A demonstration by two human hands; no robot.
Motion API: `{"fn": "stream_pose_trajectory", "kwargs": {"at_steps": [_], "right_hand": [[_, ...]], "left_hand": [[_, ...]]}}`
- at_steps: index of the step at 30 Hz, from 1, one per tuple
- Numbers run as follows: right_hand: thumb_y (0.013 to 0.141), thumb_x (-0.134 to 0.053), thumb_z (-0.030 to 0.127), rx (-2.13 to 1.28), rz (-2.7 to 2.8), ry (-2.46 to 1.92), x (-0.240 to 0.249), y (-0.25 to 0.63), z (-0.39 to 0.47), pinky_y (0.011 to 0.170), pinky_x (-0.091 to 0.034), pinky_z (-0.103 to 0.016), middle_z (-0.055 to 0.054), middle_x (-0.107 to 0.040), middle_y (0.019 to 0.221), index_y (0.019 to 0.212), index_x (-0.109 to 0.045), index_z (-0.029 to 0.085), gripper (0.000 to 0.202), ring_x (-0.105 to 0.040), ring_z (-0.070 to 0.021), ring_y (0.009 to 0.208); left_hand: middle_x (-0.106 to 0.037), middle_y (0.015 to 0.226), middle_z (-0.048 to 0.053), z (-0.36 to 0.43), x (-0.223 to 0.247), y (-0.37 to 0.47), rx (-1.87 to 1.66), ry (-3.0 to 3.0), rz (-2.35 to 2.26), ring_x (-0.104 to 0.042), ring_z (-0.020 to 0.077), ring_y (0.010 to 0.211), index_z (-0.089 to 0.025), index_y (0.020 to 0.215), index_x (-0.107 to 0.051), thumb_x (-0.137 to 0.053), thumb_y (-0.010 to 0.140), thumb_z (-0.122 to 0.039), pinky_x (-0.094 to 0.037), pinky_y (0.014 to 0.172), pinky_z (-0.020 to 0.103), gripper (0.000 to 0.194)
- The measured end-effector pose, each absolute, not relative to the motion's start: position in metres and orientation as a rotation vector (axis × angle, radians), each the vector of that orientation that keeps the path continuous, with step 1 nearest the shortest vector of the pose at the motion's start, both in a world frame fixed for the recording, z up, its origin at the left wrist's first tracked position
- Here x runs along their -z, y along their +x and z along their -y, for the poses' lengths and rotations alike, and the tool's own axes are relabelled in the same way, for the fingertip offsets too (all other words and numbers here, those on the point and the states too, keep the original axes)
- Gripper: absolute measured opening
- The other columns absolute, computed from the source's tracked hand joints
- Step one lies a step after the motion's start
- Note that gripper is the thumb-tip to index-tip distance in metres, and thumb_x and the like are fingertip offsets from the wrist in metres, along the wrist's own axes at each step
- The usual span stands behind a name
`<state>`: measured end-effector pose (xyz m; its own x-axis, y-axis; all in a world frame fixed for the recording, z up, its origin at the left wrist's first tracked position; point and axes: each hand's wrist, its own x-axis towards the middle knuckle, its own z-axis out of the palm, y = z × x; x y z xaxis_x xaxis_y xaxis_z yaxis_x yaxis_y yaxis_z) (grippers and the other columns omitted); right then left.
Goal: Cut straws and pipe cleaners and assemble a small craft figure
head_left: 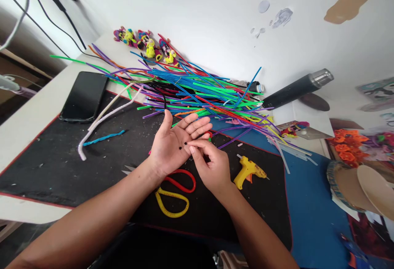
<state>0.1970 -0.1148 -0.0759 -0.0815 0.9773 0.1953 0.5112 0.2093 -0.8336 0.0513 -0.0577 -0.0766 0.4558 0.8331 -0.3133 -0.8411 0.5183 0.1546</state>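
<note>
Black beads (180,148) (two, tiny) lie on the left hand (172,142).

The table (27,208) is white. A black mat (55,166) with a red edge lies on it. Say the mat's middle is the middle of a clock. At three o'clock there is a yellow glue gun (250,169) on the mat, then a blue sheet (317,195) past its edge. Scissors (174,215) lie near the middle, toward five. A blue twist (104,138) is at ten. A phone (83,96) lies over the mat's edge, between ten and eleven. Little toys (150,50) sit at twelve, a messy pile of bright stems (197,84) at one, and a dark flask (286,90) at two.
</note>
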Motion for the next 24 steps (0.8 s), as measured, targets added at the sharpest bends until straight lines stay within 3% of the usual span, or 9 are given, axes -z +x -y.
{"fn": "stream_pose_trajectory", "kwargs": {"at_steps": [14,24], "right_hand": [[0.106,-0.069,0.030,-0.716,1.747,-1.459,0.0790,0.1952,0.1131,0.060,-0.049,-0.024,0.003,-0.067,0.065,0.108,-0.085,0.021,0.018,-0.059,-0.0126,0.055],[0.105,-0.068,0.031,-0.689,1.799,-1.527,0.0768,0.1935,0.1108,0.062,-0.051,-0.025,0.002,-0.072,0.068,0.110,-0.084,0.024,0.018,-0.061,-0.0134,0.055]], "left_hand": [[-0.086,0.123,0.020,0.0571,0.0770,0.0523,-1.035,-0.018,-0.414,-0.081,0.0338,0.119,-0.014,0.106,-0.083,-0.047,0.110,-0.074,-0.064,0.105,0.045,0.070],[-0.085,0.126,0.022,0.0595,0.0768,0.0538,-1.030,0.026,-0.439,-0.081,0.0334,0.121,-0.014,0.103,-0.083,-0.046,0.110,-0.076,-0.064,0.108,0.045,0.073]]}}
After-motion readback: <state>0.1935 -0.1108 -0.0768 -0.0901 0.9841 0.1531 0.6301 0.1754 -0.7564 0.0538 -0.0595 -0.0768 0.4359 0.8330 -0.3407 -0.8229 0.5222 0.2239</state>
